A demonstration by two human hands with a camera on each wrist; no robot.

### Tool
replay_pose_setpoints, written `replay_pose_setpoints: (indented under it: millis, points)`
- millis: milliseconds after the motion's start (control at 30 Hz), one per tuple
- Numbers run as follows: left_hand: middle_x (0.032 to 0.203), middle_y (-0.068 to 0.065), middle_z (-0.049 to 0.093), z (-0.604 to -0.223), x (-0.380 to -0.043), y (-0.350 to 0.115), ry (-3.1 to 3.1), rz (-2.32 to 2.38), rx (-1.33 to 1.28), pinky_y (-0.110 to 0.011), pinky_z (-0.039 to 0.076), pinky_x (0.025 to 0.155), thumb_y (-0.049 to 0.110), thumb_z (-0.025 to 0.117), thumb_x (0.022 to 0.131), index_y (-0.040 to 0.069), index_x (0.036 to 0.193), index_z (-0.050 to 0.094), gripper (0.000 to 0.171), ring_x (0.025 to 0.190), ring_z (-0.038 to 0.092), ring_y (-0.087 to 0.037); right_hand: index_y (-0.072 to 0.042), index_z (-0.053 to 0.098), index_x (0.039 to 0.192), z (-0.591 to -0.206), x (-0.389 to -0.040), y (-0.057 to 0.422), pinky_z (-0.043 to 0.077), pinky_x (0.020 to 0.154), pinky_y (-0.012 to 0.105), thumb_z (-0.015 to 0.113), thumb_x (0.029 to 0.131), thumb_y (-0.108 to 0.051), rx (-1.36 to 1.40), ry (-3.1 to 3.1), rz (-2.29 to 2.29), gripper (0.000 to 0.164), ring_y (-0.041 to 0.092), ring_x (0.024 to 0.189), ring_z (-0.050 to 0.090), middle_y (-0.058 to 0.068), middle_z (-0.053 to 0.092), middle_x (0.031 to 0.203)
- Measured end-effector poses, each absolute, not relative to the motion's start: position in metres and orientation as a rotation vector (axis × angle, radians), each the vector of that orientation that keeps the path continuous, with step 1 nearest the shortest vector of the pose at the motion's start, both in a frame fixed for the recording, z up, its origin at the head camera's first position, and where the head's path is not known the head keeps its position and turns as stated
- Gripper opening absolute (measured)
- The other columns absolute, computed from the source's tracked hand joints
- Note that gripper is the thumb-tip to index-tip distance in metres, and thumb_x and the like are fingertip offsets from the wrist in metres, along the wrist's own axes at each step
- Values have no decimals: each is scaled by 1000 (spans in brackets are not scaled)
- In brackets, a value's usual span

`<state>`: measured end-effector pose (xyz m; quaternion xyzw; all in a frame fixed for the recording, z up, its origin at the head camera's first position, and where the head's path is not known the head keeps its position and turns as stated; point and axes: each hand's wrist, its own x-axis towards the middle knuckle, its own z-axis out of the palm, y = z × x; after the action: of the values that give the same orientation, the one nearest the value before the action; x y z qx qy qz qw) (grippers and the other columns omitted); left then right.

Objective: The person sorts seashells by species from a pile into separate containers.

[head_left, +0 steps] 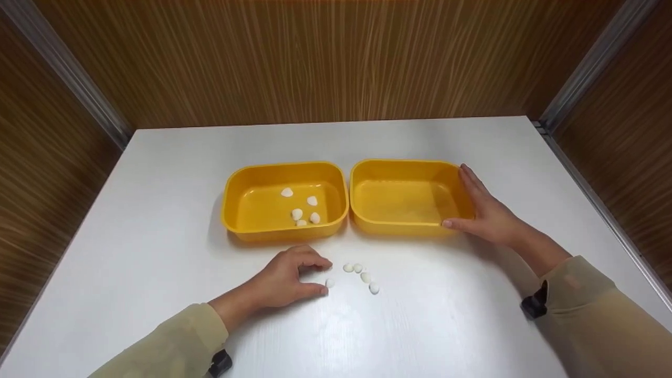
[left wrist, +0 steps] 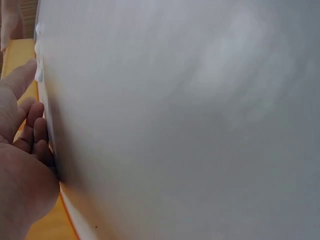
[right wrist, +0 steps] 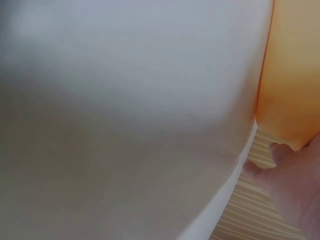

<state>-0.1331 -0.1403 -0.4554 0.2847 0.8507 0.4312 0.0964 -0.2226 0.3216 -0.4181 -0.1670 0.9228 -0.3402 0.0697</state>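
Yellow, rounded-rectangular left plastic tub [head_left: 281,176] with five visible small white lumps [head_left: 297,213] inside, mostly toward the right half. Just to the right, a matching yellow right plastic tub [head_left: 396,230]; cannot tell whether touching. Both on a glossy white table [head_left: 451,325], before a brown wood-grain panel [head_left: 325,63] on the far side.

Nearer than the left tub, a person's left hand [head_left: 286,275], thumb and forefinger spread apart around a single small white lump [head_left: 329,283]. Looks unpinched, just beside the thumb tip; contact impossible to tell. To the right, four loose white lumps [head_left: 366,277] in a short bent row.

On the right, the right hand [head_left: 485,215] around the right tub's right end, thumb on the near rim, fingers well apart from it, toward the far right corner. Cannot tell how firmly pressed.

Main risk, as judged from here: a sideways slip of the single lump from an off-centre pinch, being small, rounded and on a smooth surface. Also possible: a scattered row from a forefinger brushing too far right. Likewise a shifted right tub, or a bump against the left one, from an uneven push by the right hand.
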Motion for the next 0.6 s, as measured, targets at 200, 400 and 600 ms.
replay_pose_setpoints:
  millis: [200, 400, 600]
  points:
    - [108, 8, 64, -457, -133, -139, 2535, 1237, 844, -35, 49, 100, 24, 92, 86, 16, 116, 83, 32, 107, 57, -14, -20, -5, 172, -417, -222, 321, 10, 124, 71, 84, 91, -43, -484, 2771, -1033, 122, 42, 162, 2, 2, -10, 179]
    - [107, 11, 61, -458, -132, -137, 2525, 1239, 811, -37, 48, 101, 22, 91, 86, 19, 112, 86, 26, 108, 55, -14, -20, -5, 172, -416, -221, 321, 12, 123, 72, 83, 92, -45, -477, 2781, -1004, 121, 43, 162, 3, 0, -10, 179]
    - [107, 11, 60, -459, -132, -136, 2518, 1255, 793, -37, 47, 99, 20, 90, 88, 20, 108, 87, 21, 107, 54, -14, -18, -5, 172, -416, -221, 320, 13, 123, 72, 81, 92, -45, -498, 2790, -980, 120, 45, 162, 4, 2, -11, 178]
